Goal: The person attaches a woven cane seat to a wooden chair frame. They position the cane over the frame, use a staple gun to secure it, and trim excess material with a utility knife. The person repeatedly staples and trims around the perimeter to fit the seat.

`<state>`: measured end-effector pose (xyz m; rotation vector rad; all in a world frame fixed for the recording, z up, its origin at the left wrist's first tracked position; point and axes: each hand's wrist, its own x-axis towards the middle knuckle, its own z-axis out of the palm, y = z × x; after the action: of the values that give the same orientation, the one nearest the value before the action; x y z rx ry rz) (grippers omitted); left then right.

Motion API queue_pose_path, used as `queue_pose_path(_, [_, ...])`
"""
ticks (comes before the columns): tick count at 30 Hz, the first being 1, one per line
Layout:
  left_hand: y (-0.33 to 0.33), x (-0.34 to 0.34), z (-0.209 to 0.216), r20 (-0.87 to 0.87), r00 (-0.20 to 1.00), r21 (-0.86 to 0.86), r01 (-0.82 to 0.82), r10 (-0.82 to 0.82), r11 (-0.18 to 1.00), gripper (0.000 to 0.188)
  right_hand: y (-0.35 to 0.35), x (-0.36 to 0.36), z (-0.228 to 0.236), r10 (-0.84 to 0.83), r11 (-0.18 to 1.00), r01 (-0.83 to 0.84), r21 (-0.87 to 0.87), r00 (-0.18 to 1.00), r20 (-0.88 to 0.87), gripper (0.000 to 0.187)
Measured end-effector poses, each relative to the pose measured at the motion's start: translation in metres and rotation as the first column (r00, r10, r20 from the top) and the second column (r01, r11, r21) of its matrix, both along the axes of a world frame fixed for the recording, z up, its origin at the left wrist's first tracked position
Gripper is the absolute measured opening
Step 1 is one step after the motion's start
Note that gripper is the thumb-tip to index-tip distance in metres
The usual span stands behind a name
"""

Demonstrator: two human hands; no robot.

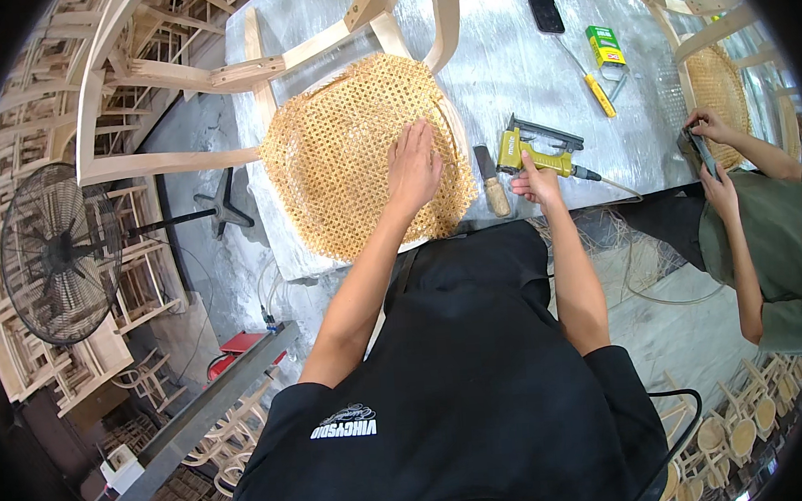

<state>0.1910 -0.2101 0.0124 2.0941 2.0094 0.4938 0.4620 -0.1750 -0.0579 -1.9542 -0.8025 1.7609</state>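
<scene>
Resting your open left hand [414,169] flat on the cane webbing [345,153] at left, holding nothing, likely steadying it | wood-handled blade [492,185] between, within reach | half-curled right hand [537,185] touching staple gun [553,161]; grip unclear

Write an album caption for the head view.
Left hand on a tan woven cane chair seat; right hand touching a green-and-black pistol-shaped air tool.

Rough, open-woven cane [349,153] meets the smooth, matt pale wood of a chair frame [248,72]. Right of the cane, glossy, wrinkled plastic film [492,80] bears a semi-gloss green staple gun [556,164], a dull wooden-handled blade [493,186] and a shiny black phone [545,10]; below the cane, matt black cloth shirt [492,383].
</scene>
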Motion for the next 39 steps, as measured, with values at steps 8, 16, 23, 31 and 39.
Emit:
queue_pose_path(8, [0.002, -0.001, -0.004, -0.027, 1.000, -0.131, 0.002, -0.005, 0.991, 0.061, -0.007, -0.008, -0.003, 0.021, 0.998, -0.020, 0.055, 0.999, -0.024, 0.070])
queue_pose_path(16, [-0.002, -0.007, -0.004, 0.010, 1.000, -0.104, 0.027, -0.026, 0.994, 0.057, -0.009, -0.016, -0.002, -0.002, 0.997, 0.005, 0.078, 1.000, -0.027, 0.070])
queue_pose_path(23, [-0.050, -0.029, -0.014, 0.225, 0.965, 0.073, -0.153, 0.133, 0.986, 0.040, -0.026, 0.003, -0.006, 0.039, 0.964, -0.026, 0.265, 0.998, -0.043, 0.068])
queue_pose_path(31, [-0.139, -0.048, -0.023, 0.196, 0.937, -0.053, -0.283, 0.288, 0.958, 0.050, -0.057, 0.000, 0.011, 0.169, 0.912, -0.172, 0.374, 0.985, 0.039, 0.044])
queue_pose_path(39, [-0.006, -0.031, -0.020, 0.034, 0.993, -0.055, -0.113, 0.115, 0.992, 0.077, -0.019, -0.043, 0.030, 0.343, 0.817, -0.369, 0.443, 0.929, 0.141, 0.040])
